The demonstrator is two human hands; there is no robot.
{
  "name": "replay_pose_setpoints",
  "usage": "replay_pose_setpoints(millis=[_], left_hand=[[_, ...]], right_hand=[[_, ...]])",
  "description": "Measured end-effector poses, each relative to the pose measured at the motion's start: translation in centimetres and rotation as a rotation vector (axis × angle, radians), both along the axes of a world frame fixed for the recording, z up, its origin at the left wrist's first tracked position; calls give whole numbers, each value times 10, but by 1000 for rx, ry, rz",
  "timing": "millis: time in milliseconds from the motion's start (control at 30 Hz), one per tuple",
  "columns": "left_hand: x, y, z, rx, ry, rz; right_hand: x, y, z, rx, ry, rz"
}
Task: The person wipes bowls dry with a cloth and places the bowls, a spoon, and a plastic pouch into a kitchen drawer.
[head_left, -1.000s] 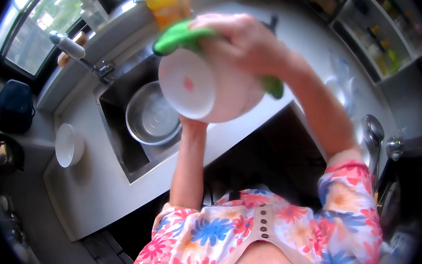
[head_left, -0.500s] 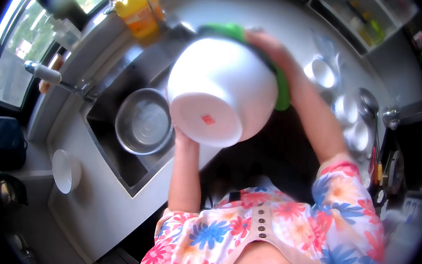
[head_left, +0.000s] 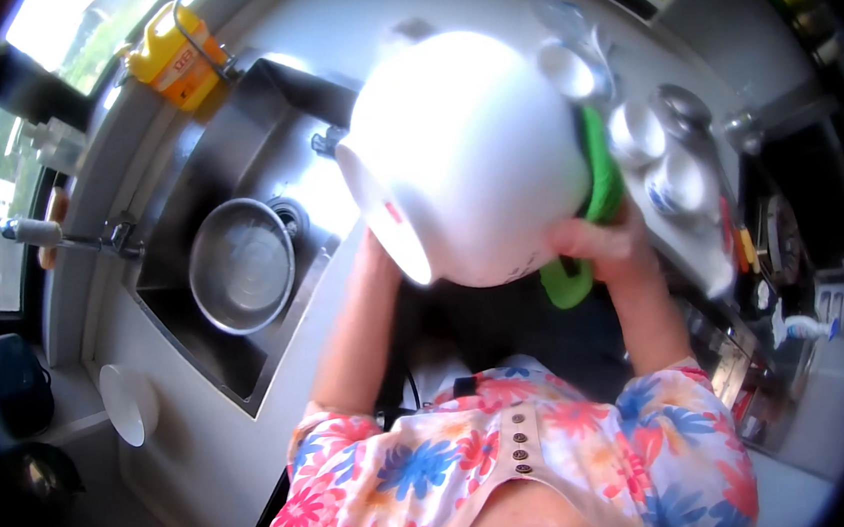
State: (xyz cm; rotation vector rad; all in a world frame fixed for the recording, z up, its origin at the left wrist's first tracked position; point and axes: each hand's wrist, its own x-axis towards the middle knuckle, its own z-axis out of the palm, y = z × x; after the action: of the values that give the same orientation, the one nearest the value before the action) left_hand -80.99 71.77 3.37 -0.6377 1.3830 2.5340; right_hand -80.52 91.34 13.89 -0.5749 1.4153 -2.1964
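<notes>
A large white bowl (head_left: pixel 472 149) is held up in front of me, tipped so its base with a small red mark faces left. My left hand (head_left: pixel 378 250) supports it from the left; the bowl hides most of that hand's fingers. At the rim on the right, my right hand (head_left: pixel 600 238) grips a green cloth (head_left: pixel 600 173) against the bowl. The thumb lies on the bowl's outer wall, and part of the cloth hangs below the hand.
A metal basin (head_left: pixel 242 269) sits in the steel sink (head_left: pixel 265 358), beside a faucet (head_left: pixel 118 235). A white bowl (head_left: pixel 131 404) stands on the left counter, a yellow jug (head_left: pixel 173 59) behind the sink. Several white dishes (head_left: pixel 637 134) and a ladle (head_left: pixel 680 110) lie at right.
The bowl has turned, its base swinging further left. My right hand and the green cloth have moved from the upper right down along the rim. The view has shifted to the right.
</notes>
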Motion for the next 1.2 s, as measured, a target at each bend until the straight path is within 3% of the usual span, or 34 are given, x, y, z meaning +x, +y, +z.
replay_pose_setpoints(millis=[100, 133, 200, 300, 333, 467, 633, 800, 867, 933, 1000, 1033, 1067, 1133, 1200], left_hand=[[27, -4, 16, -197, -92, -126], [42, -7, 21, -152, -34, -203], [70, -7, 31, -27, 61, -304], [94, 45, 50, -86, 179, -480], [101, 63, 46, -42, 160, -461], [130, 134, 16, 29, 151, -371], [166, 223, 3, -79, 332, -351], [184, 286, -13, 74, 250, -480], [183, 297, -29, 90, 221, -603], [181, 310, -41, 90, 220, -708], [179, 322, -52, 97, 260, -828], [179, 330, -52, 142, 232, -877], [180, 340, -54, 175, 209, -915], [177, 361, -61, 245, 175, -968], [173, 373, -66, 346, 34, -963]], right_hand=[[20, 29, 16, 150, 73, -38], [28, 37, 17, 214, 105, -46], [42, 55, -6, 472, 407, -49], [75, 66, -29, 688, 751, -68], [87, 71, -48, 701, 891, -86], [138, 121, -89, 853, 986, -181], [202, 188, -105, 1032, 930, -244], [242, 262, -120, 1102, 872, -168], [253, 304, -129, 1126, 750, 36], [253, 344, -139, 1014, 816, 153], [247, 375, -134, 901, 417, 373], [230, 382, -105, 1050, 45, 630], [225, 384, -95, 1252, 3, 614], [228, 389, -112, 1659, 246, 426], [229, 392, -123, 1805, 427, 380]])
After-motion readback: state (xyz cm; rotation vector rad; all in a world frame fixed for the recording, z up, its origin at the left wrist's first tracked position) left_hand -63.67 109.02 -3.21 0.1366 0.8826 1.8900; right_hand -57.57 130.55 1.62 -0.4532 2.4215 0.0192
